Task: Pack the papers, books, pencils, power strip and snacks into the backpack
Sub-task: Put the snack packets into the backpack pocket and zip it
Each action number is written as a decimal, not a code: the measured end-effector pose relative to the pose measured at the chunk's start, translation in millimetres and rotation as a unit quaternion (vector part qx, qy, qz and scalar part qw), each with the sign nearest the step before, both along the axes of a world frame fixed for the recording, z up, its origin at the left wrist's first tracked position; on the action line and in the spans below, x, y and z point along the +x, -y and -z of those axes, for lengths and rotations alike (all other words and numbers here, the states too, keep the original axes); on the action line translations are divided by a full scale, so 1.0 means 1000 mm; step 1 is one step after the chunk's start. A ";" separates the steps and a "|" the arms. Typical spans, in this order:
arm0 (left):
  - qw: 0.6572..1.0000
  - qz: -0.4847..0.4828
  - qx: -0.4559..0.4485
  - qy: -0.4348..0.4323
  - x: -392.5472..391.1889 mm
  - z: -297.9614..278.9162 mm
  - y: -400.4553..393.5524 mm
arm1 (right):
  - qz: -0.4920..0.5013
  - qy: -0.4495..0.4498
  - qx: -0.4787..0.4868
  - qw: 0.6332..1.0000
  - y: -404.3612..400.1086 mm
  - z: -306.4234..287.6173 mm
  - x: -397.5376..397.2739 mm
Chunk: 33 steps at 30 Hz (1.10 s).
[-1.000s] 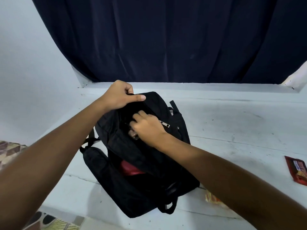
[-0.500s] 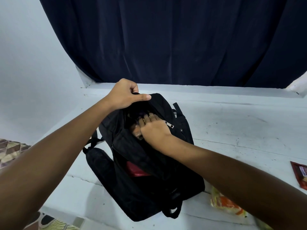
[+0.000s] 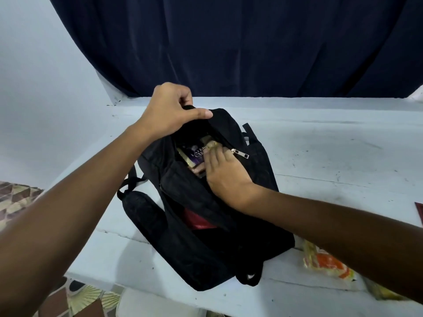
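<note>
On the white table (image 3: 320,156), a black backpack (image 3: 206,236) lies with its top end away from the viewer and its upper compartment unzipped. The left hand (image 3: 170,110) is clenched round the top edge of the bag at the carry handle, fingers curled over, thumb laid along the rim, lifting the opening wide. The right hand (image 3: 225,173) rests at the right lip of the opening, just beside the metal zip pull (image 3: 240,153); its fingers (image 3: 214,154) reach into the compartment and touch a purple packet (image 3: 194,153) with pale lettering that sits inside. Whether those fingers pinch the packet or merely press it cannot be told. A red item (image 3: 199,221) shows through a lower gap in the bag.

At the right of the bag, partly under the right forearm, an orange-and-yellow snack pack (image 3: 329,264) lies on the table, near the bag's bottom corner. A dark red wrapper (image 3: 420,212) sits at the far right edge, well apart from the bag. A dark blue curtain (image 3: 229,42) hangs behind the table.
</note>
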<state>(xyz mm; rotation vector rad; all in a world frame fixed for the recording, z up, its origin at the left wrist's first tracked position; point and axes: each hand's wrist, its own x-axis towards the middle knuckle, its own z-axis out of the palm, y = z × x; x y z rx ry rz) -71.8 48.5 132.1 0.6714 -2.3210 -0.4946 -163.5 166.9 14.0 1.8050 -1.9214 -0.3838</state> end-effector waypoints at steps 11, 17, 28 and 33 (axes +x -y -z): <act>0.999 0.034 0.035 0.004 -0.003 0.004 0.010 | -0.050 0.162 0.074 0.983 -0.002 -0.040 -0.011; 0.995 0.054 0.084 0.000 -0.006 0.007 0.012 | -0.093 0.140 0.143 0.975 0.002 -0.043 -0.017; 0.985 0.072 0.153 -0.029 -0.003 0.018 0.014 | -0.136 0.475 0.102 0.863 0.001 -0.069 -0.047; 0.985 0.055 0.162 -0.022 0.001 0.023 0.004 | -0.140 0.635 -0.051 0.758 -0.018 -0.070 -0.070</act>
